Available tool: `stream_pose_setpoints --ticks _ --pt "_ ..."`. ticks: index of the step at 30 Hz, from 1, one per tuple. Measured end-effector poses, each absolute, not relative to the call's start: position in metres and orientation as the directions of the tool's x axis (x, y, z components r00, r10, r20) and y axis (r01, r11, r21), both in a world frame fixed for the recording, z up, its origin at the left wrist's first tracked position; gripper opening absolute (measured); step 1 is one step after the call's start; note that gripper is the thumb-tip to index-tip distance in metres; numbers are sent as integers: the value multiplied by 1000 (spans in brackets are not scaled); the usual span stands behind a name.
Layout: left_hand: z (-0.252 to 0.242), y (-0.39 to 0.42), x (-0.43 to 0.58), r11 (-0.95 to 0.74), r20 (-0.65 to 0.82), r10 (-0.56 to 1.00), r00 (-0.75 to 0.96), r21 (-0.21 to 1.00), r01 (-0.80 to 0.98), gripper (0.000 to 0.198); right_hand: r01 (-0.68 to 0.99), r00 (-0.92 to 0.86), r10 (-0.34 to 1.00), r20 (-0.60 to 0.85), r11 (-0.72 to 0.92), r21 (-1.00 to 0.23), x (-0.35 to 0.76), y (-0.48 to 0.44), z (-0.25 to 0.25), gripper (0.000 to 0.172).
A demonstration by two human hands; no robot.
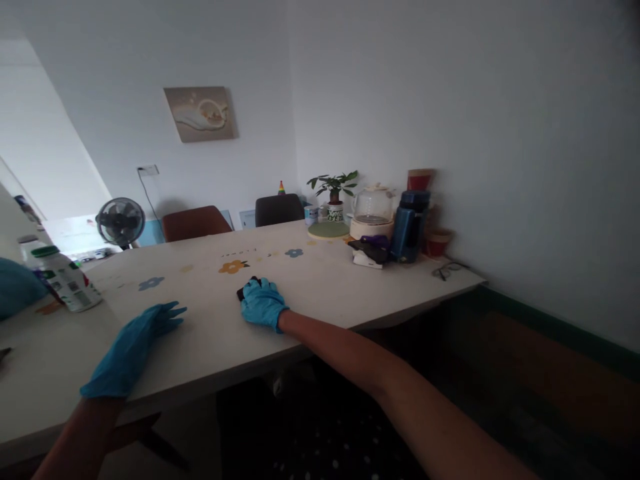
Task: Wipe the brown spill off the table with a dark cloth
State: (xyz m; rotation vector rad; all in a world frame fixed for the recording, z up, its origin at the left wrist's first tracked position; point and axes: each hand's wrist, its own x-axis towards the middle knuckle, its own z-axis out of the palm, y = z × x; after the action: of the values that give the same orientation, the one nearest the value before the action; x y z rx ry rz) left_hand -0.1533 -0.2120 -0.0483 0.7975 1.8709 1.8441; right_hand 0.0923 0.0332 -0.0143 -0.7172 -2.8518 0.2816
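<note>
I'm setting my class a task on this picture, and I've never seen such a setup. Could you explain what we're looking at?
There is no machine here: one person works with two hands in blue gloves. The single picture comes from a camera worn on the head, looking forward and down.

The right hand holds a small black object, mostly hidden beneath it. The left hand has its fingers extended, with nothing visible in it.

On the white, flower-patterned table stand a white bottle with a green cap, a clear jug on a cream base and a green-leaved potted plant.
</note>
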Motion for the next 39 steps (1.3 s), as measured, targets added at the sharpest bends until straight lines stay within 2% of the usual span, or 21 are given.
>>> stream_pose_setpoints --ticks 5,13,19,23,28,33,39 --pt "-49 -211 -153 -46 104 649 -754 994 97 117 403 -886 440 147 887 -226 79 20 -16 55" --pt "-45 -211 -147 -57 109 642 -759 994 95 109 324 -921 359 148 920 -219 53 -2 -20 62" --pt "-41 -212 -142 -68 136 646 -751 990 121 95 254 -933 301 198 940 -229 39 -13 -26 54" --pt "-41 -211 -141 -83 136 653 -745 991 108 90 254 -936 298 188 940 -226 36 -14 -25 48" --pt "-40 -208 -142 -102 124 640 -758 992 76 93 257 -945 295 145 938 -234 34 -9 -19 49" --pt "-44 -210 -143 -132 163 642 -749 986 101 99 250 -940 300 162 930 -270 32 -1 -21 44" --pt "-50 -211 -147 -131 162 649 -743 986 100 97 283 -931 336 143 911 -301 32 16 -23 53"
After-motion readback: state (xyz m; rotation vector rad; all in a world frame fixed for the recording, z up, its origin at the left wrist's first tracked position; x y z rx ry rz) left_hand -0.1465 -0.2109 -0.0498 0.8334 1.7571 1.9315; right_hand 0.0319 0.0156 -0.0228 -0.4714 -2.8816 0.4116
